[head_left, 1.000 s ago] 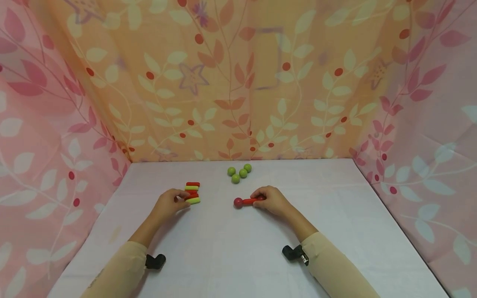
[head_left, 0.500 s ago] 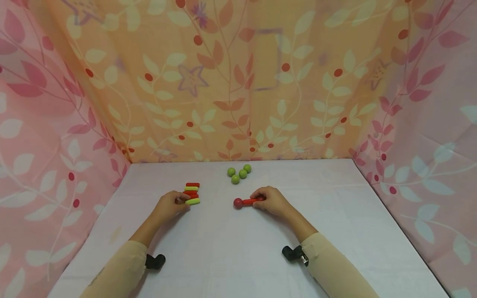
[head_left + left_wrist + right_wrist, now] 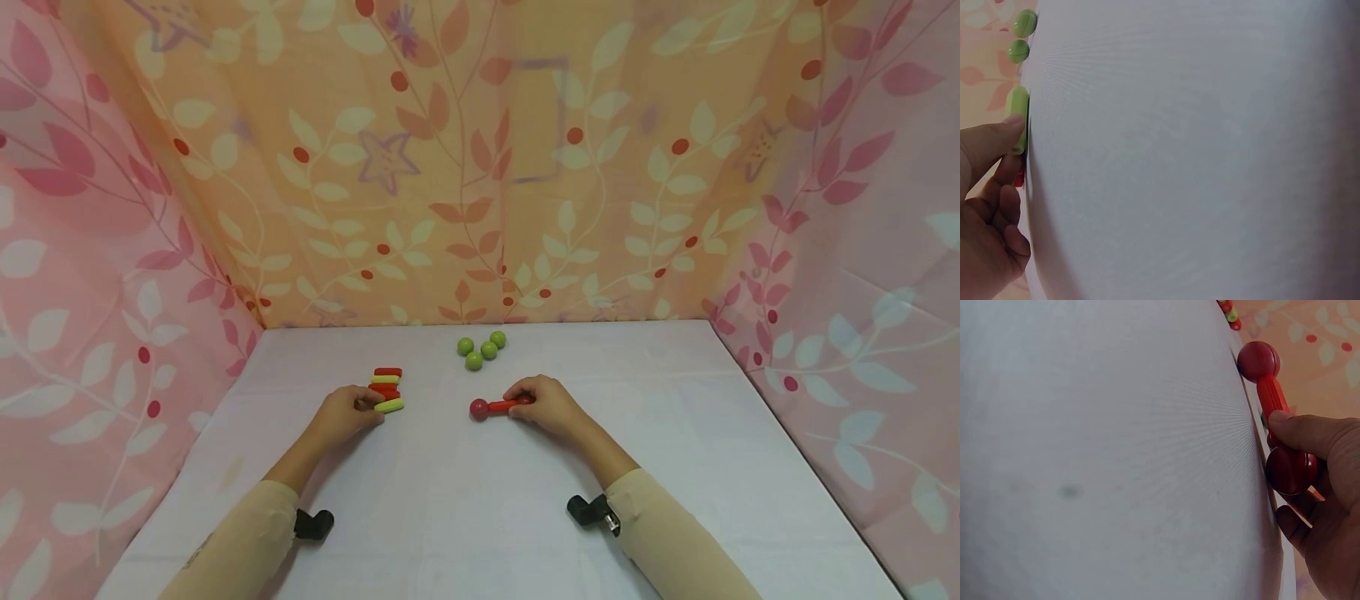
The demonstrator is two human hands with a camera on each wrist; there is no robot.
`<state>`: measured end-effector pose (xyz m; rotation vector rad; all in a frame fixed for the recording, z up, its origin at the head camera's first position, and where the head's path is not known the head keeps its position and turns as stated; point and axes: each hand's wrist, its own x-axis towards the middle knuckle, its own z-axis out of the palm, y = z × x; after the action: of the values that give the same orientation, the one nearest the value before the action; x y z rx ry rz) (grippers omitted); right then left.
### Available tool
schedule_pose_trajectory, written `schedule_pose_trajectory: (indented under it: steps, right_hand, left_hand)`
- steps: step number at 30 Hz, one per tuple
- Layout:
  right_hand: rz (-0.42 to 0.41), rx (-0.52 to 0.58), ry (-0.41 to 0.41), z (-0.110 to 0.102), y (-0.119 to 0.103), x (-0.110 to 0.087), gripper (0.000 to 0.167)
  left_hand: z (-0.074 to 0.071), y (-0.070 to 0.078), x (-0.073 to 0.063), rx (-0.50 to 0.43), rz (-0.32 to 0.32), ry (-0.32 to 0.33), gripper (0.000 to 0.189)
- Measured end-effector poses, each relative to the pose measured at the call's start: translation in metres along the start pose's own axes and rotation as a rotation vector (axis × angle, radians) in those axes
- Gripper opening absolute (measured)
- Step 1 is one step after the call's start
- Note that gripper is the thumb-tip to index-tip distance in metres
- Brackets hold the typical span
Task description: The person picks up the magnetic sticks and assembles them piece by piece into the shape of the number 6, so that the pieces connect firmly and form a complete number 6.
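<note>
On the left of the table, my left hand (image 3: 347, 414) has its thumb and finger at the near end of a short row of red and yellow-green sticks. Its thumb presses on a yellow-green stick (image 3: 1017, 100), pinching it near one end. Just behind lie red sticks (image 3: 384, 387), partly covered by the fingers. My right hand (image 3: 553, 407) grips a dumbbell-shaped piece, a red stick (image 3: 1272, 394) between two dark red balls. One ball (image 3: 478, 409) points left; the other ball (image 3: 1290, 470) sits within the fingers.
Several green balls (image 3: 474, 361) lie in a loose cluster at the back middle of the white table (image 3: 480, 500). Floral cloth (image 3: 465, 167) hangs behind the table and on both sides. Each sleeve carries a black wrist camera (image 3: 315, 525).
My left hand has shifted slightly toward the near side, and the red sticks by its fingertips have moved a little. My right hand and the dumbbell-shaped piece have stayed in place.
</note>
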<state>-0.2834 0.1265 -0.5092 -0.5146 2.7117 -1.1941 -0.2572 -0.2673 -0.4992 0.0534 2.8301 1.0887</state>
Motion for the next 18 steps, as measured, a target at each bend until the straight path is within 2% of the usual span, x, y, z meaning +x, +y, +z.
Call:
schedule_pose_trajectory:
  steps: [18]
  right_hand:
    - [-0.002, 0.001, 0.005, -0.0012, -0.0016, -0.0006, 0.017]
  left_hand:
    - [0.0064, 0.0003, 0.0043, 0.032, 0.041, 0.000, 0.029]
